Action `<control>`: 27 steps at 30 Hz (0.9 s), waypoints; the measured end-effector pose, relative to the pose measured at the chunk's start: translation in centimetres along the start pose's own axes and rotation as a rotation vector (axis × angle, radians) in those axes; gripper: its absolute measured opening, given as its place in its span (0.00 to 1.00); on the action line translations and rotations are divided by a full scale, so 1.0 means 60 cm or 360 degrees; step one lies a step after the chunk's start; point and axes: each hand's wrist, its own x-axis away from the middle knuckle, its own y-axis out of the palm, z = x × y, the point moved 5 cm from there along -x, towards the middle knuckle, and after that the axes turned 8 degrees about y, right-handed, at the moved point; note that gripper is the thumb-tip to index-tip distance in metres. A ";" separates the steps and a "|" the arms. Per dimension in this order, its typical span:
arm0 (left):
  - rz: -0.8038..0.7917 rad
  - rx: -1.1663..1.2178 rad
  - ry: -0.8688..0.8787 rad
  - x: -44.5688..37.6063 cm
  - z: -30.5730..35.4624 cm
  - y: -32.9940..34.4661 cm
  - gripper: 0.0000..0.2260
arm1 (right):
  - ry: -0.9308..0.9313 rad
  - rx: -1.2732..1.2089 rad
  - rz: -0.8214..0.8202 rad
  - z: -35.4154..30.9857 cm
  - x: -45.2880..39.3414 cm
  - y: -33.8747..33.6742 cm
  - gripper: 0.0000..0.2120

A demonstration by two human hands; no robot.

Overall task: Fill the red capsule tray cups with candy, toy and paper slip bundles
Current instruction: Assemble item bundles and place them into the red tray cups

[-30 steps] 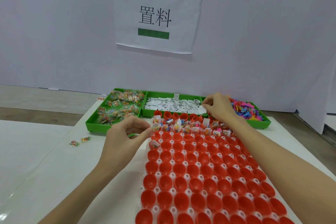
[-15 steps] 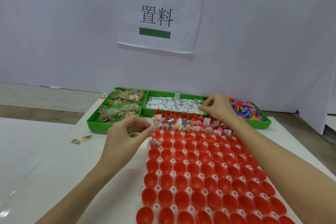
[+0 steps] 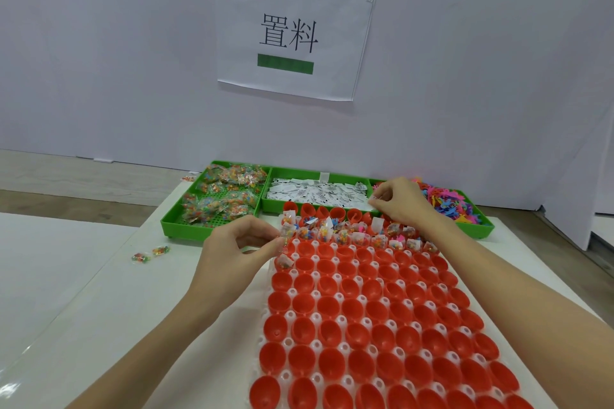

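Observation:
A tray of red capsule cups (image 3: pixel 365 319) lies in front of me. Its far rows hold bundles (image 3: pixel 362 236) of candy, toy and paper slip; the nearer rows hold nothing. My left hand (image 3: pixel 237 252) pinches a small candy packet (image 3: pixel 286 235) at the tray's far left edge. My right hand (image 3: pixel 400 201) pinches a white paper slip (image 3: pixel 375 198) at the right end of the slip compartment (image 3: pixel 319 192). Behind the tray, a green bin holds candy packets (image 3: pixel 221 199) on the left and colourful toys (image 3: pixel 445 202) on the right.
The green bin's front wall (image 3: pixel 186 231) stands just beyond the capsule tray. Two loose candy packets (image 3: pixel 151 253) lie on the white table to the left. A wall with a paper sign (image 3: pixel 292 33) rises behind the bin.
My right hand has stayed over the slip compartment and shifted slightly left with a slip. My left hand has barely moved, still holding the candy packet.

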 end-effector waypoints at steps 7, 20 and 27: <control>0.0007 0.0009 0.0001 -0.001 0.000 -0.006 0.05 | 0.0074 -0.0008 0.0076 -0.010 -0.001 0.008 0.18; -0.0049 0.0498 -0.0166 0.010 0.033 0.008 0.04 | -0.0027 -0.0688 0.0142 -0.082 0.122 -0.060 0.09; -0.0233 0.0720 -0.0264 0.031 0.051 0.038 0.08 | -0.0166 -0.1037 -0.0051 -0.130 0.282 -0.019 0.02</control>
